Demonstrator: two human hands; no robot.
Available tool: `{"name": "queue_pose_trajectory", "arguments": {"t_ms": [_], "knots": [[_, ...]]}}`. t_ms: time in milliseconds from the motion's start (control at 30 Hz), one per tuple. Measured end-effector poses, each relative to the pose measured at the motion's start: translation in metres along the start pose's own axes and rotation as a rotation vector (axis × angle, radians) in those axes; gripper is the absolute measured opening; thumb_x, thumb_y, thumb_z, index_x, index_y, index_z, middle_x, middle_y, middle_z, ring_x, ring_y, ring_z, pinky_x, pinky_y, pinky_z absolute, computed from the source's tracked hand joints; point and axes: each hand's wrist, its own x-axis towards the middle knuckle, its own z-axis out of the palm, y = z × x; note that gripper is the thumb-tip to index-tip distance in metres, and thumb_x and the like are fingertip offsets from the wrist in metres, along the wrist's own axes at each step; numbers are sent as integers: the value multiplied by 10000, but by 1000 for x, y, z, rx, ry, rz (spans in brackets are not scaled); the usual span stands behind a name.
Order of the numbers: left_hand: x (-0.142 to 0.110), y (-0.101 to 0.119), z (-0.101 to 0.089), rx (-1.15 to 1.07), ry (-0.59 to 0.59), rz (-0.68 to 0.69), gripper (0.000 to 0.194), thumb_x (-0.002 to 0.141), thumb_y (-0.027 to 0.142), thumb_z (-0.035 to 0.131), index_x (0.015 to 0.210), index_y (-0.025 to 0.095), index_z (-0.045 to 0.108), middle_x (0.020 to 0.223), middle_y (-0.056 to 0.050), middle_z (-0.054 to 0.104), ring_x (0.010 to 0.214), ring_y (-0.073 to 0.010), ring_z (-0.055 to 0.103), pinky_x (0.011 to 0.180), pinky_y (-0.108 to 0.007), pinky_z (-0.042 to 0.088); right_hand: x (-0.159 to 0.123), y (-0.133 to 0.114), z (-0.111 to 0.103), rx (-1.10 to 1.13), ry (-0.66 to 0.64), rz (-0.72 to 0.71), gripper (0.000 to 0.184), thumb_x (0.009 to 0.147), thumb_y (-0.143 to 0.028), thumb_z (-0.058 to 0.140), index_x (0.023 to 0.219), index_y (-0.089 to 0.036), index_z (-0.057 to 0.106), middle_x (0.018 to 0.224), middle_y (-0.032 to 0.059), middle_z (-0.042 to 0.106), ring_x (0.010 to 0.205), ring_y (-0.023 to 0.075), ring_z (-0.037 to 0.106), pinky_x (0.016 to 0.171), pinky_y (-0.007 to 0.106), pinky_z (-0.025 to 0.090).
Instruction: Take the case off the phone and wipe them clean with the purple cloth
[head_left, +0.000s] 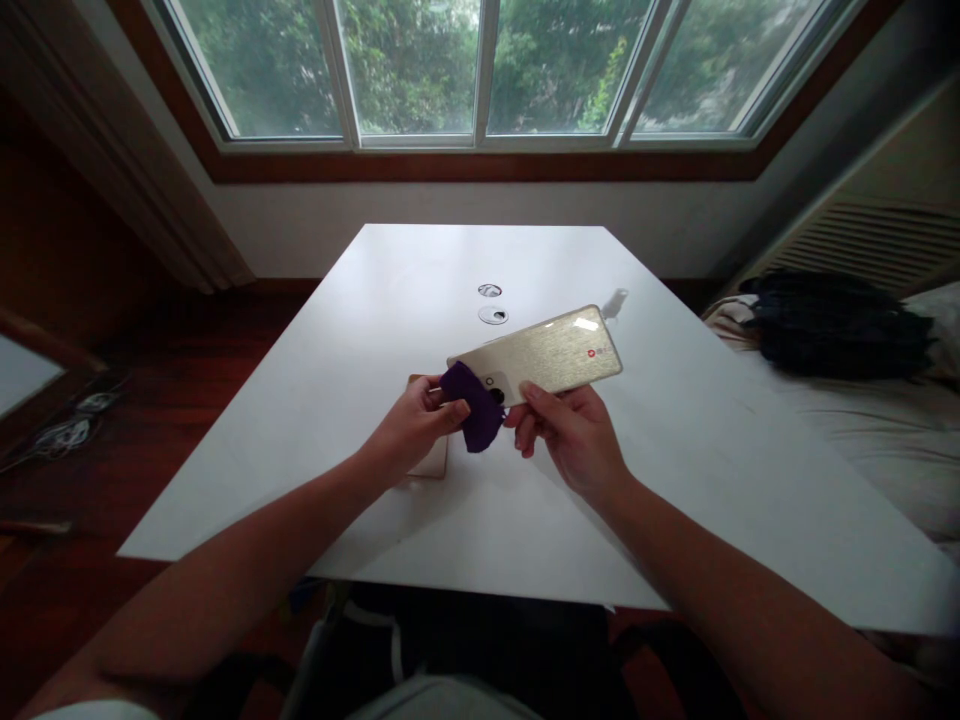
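Observation:
A gold smartphone is held above the table, its back towards me and its far end tilted up to the right. My right hand grips its lower edge, thumb on the back. My left hand pinches a dark purple cloth that lies over the phone's left end, near the camera. Beneath my left hand, a second flat, pinkish-gold thing like a phone rests on the table, partly hidden by the hand.
The white table spreads out before me. Two round pieces, one oval-looking disc and another disc, show behind the phone. A dark bundle of cloth lies on a bed at right. Cables lie on the floor at left.

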Motion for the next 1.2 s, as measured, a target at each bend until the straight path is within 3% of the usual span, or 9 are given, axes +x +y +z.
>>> {"name": "queue_pose_trajectory", "arguments": {"t_ms": [233, 367, 533, 633, 767, 833, 967, 1067, 1200], "knots": [[4, -6, -15, 257, 166, 145, 936, 580, 568, 899, 1300, 182, 441, 1234, -144, 577, 1031, -254, 626, 808, -343, 532, -3, -1, -2, 10, -43, -34, 320, 915, -371, 696, 706, -134, 750, 674, 67, 736, 422, 127, 609, 410, 243, 483], [0, 1, -14, 402, 308, 254, 709, 565, 498, 916, 1031, 209, 466, 903, 19, 545, 745, -125, 531, 651, -234, 440, -3, -2, -1, 32, -50, -26, 330, 920, -348, 687, 678, -133, 750, 665, 74, 739, 407, 127, 606, 401, 239, 461], [-7, 14, -6, 475, 329, 286, 555, 623, 479, 885, 823, 216, 439, 715, 74, 462, 624, -102, 409, 592, -226, 351, -2, -5, 1, 93, -49, 12, 345, 913, -336, 688, 654, -116, 746, 647, 81, 736, 393, 121, 601, 385, 224, 457], [-10, 18, -4, 611, 366, 364, 491, 680, 479, 853, 755, 210, 449, 721, 55, 487, 664, -124, 439, 642, -251, 371, -2, -6, 1, 115, -43, 24, 321, 906, -331, 695, 673, -116, 747, 651, 78, 738, 389, 119, 601, 375, 215, 459], [-9, 18, -6, 851, 406, 569, 406, 742, 490, 814, 727, 195, 535, 948, -25, 602, 964, -211, 553, 892, -345, 414, -2, -5, 0, 119, -29, 21, 311, 899, -321, 703, 667, -115, 736, 659, 80, 742, 395, 120, 607, 379, 211, 470], [-8, 17, -8, 889, 444, 602, 421, 717, 509, 832, 885, 205, 595, 1086, -53, 614, 1084, -250, 552, 982, -399, 400, -2, -5, 1, 117, -24, 18, 307, 898, -317, 704, 669, -115, 734, 659, 81, 742, 399, 121, 609, 381, 210, 475], [-7, 15, -12, 905, 516, 684, 756, 655, 524, 874, 1246, 236, 501, 1296, -105, 543, 1194, -283, 529, 1047, -450, 393, -1, -5, 2, 126, -16, 30, 293, 888, -316, 708, 678, -113, 729, 652, 77, 739, 393, 116, 601, 375, 202, 475], [-8, 17, -10, 970, 568, 846, 639, 650, 500, 887, 1119, 234, 545, 1249, -98, 541, 1177, -278, 526, 1021, -440, 412, 0, -4, 2, 148, -10, 63, 290, 873, -326, 719, 680, -109, 723, 639, 75, 733, 387, 109, 592, 368, 192, 474], [-12, 23, -5, 1112, 514, 912, 306, 738, 425, 849, 799, 219, 629, 912, -20, 631, 941, -221, 561, 939, -412, 399, 3, -1, 2, 183, 12, 106, 253, 838, -329, 749, 716, -109, 717, 634, 70, 732, 379, 106, 580, 358, 186, 475]]}}
